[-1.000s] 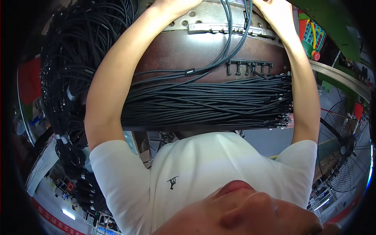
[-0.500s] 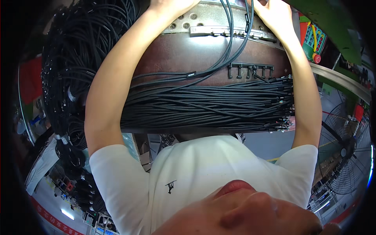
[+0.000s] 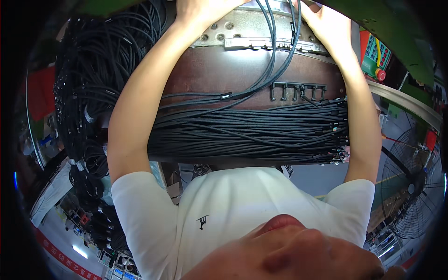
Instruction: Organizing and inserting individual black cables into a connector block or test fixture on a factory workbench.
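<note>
In the head view, the looped cables [image 3: 267, 80] run up the picture between the left hand [image 3: 203, 10] and the right hand [image 3: 326, 22], their upper stretch lengthwise away from the chest and nearer the right. Fingertips are out of sight at the top edge; I cannot tell their grip. Lower down, the cables bend left above the cable bundle [image 3: 252, 133].

The cables [image 3: 247, 133] are black, the tabletop [image 3: 200, 70] reddish-brown, the shirt [image 3: 252, 196] white

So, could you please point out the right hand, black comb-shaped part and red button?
Right hand [image 3: 328, 19], head view: its back.
Black comb-shaped part [image 3: 290, 84], head view: its long bar.
Red button [image 3: 381, 74], head view: its cap.
</note>
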{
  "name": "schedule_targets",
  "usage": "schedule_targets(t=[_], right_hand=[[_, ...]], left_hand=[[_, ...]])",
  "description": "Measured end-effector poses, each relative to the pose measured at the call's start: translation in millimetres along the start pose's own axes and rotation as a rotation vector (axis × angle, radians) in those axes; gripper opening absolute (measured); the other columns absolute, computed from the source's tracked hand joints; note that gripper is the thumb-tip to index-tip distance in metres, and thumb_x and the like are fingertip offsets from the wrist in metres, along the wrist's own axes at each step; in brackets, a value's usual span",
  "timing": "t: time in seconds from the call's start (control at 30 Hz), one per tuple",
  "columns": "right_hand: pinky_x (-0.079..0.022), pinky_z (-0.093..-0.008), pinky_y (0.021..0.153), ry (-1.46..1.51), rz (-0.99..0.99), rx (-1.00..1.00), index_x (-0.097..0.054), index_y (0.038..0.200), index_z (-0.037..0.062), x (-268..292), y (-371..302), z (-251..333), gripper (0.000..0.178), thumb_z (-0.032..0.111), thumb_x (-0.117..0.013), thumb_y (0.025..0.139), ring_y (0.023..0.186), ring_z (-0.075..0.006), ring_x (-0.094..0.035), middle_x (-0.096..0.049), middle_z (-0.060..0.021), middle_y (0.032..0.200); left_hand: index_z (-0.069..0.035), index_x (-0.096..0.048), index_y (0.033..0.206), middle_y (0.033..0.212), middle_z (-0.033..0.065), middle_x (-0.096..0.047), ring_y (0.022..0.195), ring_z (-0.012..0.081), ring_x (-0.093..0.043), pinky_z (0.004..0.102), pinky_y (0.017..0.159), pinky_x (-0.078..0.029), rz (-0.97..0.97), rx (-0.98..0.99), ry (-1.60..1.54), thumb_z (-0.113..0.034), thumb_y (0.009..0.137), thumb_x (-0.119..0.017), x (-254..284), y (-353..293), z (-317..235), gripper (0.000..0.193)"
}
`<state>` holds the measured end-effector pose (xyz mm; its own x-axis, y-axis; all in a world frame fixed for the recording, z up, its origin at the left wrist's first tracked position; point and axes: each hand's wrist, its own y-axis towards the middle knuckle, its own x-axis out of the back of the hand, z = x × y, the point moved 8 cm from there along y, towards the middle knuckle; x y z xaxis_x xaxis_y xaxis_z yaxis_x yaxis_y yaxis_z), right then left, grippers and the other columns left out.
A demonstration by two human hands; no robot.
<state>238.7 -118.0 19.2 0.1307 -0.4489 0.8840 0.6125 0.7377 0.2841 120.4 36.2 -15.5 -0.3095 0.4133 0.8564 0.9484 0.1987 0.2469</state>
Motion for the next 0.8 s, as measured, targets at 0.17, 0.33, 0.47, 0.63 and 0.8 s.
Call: schedule_targets(t=[0.17,0.33,0.47,0.63,0.8], right_hand=[[-0.049,-0.0395,0.073,-0.014,-0.03,0.026,-0.064,0.104,0.0024,3,-2,-3,0.032,0.031,-0.055,0.094,0.083,-0.0272,-0.062,-0.065,-0.0166,0.087],[-0.049,-0.0408,0.08,-0.067,0.009,0.074,-0.064,0.105,0.0017,5,-7,-10,0.033,0.031,-0.055,0.094,0.091,-0.0293,-0.063,-0.066,-0.0185,0.093],[-0.035,-0.0353,0.106,0.171,-0.075,0.294,-0.051,0.129,-0.0027,88,-78,19,0.043,0.016,-0.06,0.091,0.123,-0.0283,-0.051,-0.055,-0.0188,0.13],[-0.044,-0.0359,0.101,0.188,-0.608,-0.337,-0.05,0.12,-0.0021,167,-310,-133,0.025,0.003,-0.044,0.096,0.106,-0.0205,-0.056,-0.058,-0.0145,0.116],[-0.034,-0.0507,0.103,-0.217,0.302,-0.234,-0.057,0.121,0.0004,12,-438,-104,0.051,0.013,-0.073,0.075,0.122,-0.0393,-0.046,-0.055,-0.0185,0.128]], left_hand=[[0.003,-0.051,0.126,0.105,0.0123,-0.064,0.083,0.0224,-0.066,0.0305,0.08,-0.055,-0.018,0.013,0.028,-0.022,0.098,-0.046,3,1,-3,0.038],[0.003,-0.05,0.127,0.105,0.0121,-0.064,0.083,0.0224,-0.067,0.0307,0.08,-0.055,-0.041,0.036,0.069,-0.024,0.099,-0.045,14,-5,-9,0.039],[0.003,-0.05,0.127,0.105,0.0119,-0.064,0.082,0.0225,-0.067,0.0309,0.08,-0.055,-0.049,0.095,0.073,-0.025,0.099,-0.045,80,-67,-59,0.04],[-0.002,-0.06,0.122,0.11,0.0198,-0.066,0.104,0.0324,-0.063,0.0379,0.091,-0.049,0.999,0.371,-0.671,-0.028,0.097,-0.048,50,-308,-117,0.037],[-0.003,-0.063,0.116,0.122,0.0226,-0.057,0.113,0.0386,-0.053,0.0458,0.098,-0.04,0.642,0.595,0.121,-0.021,0.088,-0.055,-35,-401,-31,0.035]])
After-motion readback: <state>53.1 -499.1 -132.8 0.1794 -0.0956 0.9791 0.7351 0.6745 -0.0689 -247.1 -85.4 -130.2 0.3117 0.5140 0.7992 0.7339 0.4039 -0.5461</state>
